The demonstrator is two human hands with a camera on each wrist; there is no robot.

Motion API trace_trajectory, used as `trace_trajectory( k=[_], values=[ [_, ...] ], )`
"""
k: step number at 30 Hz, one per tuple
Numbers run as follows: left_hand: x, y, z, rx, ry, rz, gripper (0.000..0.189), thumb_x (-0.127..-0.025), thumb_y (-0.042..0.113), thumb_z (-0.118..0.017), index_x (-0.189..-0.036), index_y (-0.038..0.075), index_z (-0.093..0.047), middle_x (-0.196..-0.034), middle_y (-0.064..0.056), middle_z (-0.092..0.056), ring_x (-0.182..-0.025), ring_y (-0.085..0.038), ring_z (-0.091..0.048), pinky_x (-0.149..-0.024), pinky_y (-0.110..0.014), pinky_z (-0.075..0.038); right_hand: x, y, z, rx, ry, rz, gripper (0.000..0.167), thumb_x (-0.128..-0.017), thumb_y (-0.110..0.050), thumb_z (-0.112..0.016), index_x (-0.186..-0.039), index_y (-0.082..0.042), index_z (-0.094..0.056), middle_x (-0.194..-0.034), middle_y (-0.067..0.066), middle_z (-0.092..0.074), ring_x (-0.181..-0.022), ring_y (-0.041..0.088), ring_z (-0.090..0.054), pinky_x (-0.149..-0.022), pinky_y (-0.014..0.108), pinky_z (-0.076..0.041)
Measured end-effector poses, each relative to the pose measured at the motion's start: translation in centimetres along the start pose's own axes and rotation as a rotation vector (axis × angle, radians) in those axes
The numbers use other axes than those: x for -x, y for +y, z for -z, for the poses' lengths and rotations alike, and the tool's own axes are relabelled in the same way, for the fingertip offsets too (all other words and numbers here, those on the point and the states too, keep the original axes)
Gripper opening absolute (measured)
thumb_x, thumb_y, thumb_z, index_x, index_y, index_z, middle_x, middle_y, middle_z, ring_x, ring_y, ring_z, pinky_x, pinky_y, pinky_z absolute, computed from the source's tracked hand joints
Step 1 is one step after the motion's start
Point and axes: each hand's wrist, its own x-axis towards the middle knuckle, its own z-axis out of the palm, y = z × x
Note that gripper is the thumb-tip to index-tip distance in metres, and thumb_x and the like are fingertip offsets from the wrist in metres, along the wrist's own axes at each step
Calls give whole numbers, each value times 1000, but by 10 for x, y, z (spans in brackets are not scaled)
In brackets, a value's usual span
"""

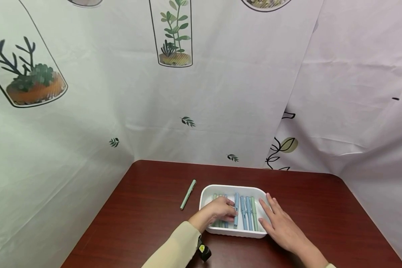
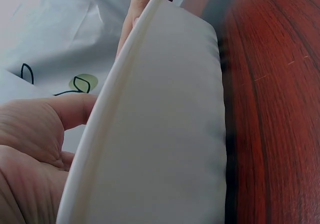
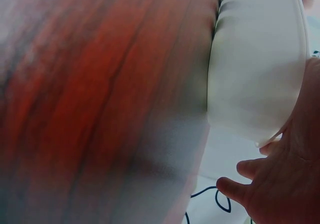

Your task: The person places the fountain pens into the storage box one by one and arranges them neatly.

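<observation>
In the head view, a white tray (image 1: pixel 234 233) holds several light blue and green capped pens laid in a row. My left hand (image 1: pixel 220 209) reaches over the tray's near left side, its curled fingers pinching a blue pen (image 1: pixel 236 199). It partly covers the pens at the left end. To the right of that pen lie two more blue pens, then a green pen (image 1: pixel 254 216). My right hand (image 1: pixel 281 225) has its fingers spread along the tray's right rim. The left wrist view shows the tray's outer wall (image 2: pixel 165 109) hiding the left fingertips.
One green pen (image 1: pixel 188 194) lies alone on the dark red wooden table (image 1: pixel 147 201), left of the tray. A pale cloth with printed plants (image 1: pixel 221 111) hangs behind the table and at both sides. A black strap device (image 1: pixel 204 252) sits at the left wrist.
</observation>
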Motion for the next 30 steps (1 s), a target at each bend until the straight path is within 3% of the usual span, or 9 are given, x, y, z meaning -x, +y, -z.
trace_trajectory(
  k=[16, 24, 30],
  values=[
    [0, 1, -8, -77, 24, 14, 38, -87, -10, -68, -123, -18, -57, -93, -17, -63, -80, -29, -74, -68, -30, -61, 1, 0, 1, -7, 2, 11, 64, -103, -43, -56, -157, -15, -39, -165, 19, -23, -147, 48, -28, -108, 67, -35],
    [0, 3, -10, -116, 37, 33, 31, -85, -7, -71, -113, -9, -60, -85, -14, -65, -66, -18, -70, -62, -27, -60, 1, 0, 1, -7, 2, 7, 64, -103, -43, -56, -157, -15, -39, -166, 19, -23, -147, 48, -28, -108, 67, -35],
    [1, 2, -12, -130, 51, 21, 28, -84, -8, -72, -109, -6, -59, -80, -14, -65, -62, -19, -70, -59, -29, -60, 1, 0, 0, -4, 2, 4, 64, -102, -43, -56, -157, -16, -39, -166, 19, -23, -147, 48, -29, -108, 67, -36]
  ],
)
